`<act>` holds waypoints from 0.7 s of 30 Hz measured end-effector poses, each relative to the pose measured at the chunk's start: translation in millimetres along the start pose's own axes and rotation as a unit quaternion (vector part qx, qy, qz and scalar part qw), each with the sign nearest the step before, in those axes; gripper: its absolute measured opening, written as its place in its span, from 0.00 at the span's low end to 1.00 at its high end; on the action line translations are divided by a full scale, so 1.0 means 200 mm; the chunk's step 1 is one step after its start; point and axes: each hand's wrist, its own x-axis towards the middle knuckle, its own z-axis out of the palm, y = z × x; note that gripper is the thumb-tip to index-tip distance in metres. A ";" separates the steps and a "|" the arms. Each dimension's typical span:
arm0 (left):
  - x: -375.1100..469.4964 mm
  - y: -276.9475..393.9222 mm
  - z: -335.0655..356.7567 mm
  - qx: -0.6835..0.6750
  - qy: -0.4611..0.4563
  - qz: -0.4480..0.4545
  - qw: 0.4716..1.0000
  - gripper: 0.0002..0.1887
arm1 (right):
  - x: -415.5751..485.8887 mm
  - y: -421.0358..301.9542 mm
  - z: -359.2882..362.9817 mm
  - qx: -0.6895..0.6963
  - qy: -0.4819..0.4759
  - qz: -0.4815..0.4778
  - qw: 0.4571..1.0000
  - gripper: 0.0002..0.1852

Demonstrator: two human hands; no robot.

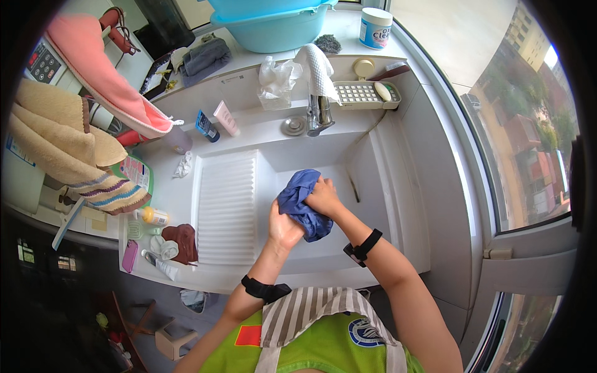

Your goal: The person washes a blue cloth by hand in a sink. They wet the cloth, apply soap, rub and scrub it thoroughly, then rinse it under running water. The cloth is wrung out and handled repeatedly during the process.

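A crumpled blue cloth (298, 193) is held between both hands above the basin of a white laundry sink (368, 186). My left hand (283, 226) supports it from the lower left, its palm turned up and looking wet. My right hand (323, 196) grips the cloth from the right with bent fingers. Left of the hands lies the sink's ribbed washboard (227, 205). Beyond them stands a metal faucet (319, 116) with a white textured cloth (317, 67) draped over it. The cloth's underside is hidden.
A soap tray (361, 95) holds a soap bar beside the faucet. Two tubes stand behind the washboard. A brown cloth (179, 242), a pink phone (130, 256) and a white tube (161, 265) lie at the near left. Towels hang at left; blue basins (275, 28) stand on the back ledge.
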 end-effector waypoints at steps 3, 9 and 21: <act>0.01 0.01 -0.05 0.028 0.025 0.020 0.999 0.26 | -0.08 -0.02 0.06 -0.024 0.041 0.057 0.997 0.25; 0.01 -0.02 -0.19 0.148 -0.084 0.100 0.980 0.25 | -0.35 -0.21 0.25 -0.123 0.148 -0.233 0.953 0.26; 0.00 0.06 -0.03 0.069 -0.273 0.043 0.959 0.21 | -0.27 -0.27 0.07 -0.071 0.153 -0.196 0.966 0.24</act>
